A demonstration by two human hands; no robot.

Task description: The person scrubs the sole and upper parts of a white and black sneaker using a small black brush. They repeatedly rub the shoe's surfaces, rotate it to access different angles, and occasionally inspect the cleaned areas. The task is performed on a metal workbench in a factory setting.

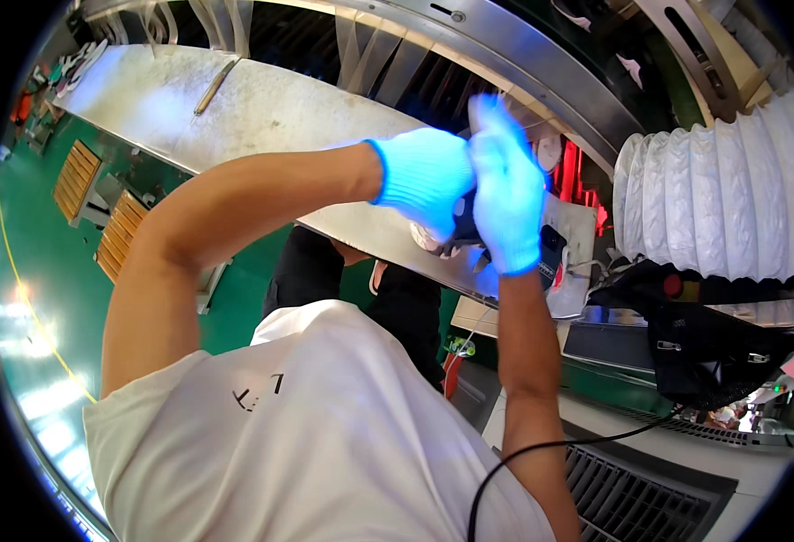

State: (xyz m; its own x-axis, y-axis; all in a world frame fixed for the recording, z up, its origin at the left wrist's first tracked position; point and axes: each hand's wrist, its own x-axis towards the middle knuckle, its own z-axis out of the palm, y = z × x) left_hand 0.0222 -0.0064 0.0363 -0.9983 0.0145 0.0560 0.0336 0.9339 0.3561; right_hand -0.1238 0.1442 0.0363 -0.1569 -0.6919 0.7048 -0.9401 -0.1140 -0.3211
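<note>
Both of my hands wear white knit gloves, lit bright blue, and meet over the right part of the metal bench (261, 99). My left hand (428, 176) reaches in from the left, its fingertips hidden behind the right glove. My right hand (510, 194) points up and away with its fingers stretched out, blurred by motion, alongside the left. Below and between the gloves shows a dark item (465, 226) with a pale rounded part (424, 237) beside it. Its kind is mostly hidden, and I cannot tell which hand bears on it.
A thin tool with a wooden-looking handle (216, 86) lies on the bench. Beyond runs a machine opening with clear strip curtains (370, 54). At right are a white ribbed duct (722, 194), a black bag (713, 348) and red-lit parts (577, 176). A black cable (586, 441) crosses near my right arm.
</note>
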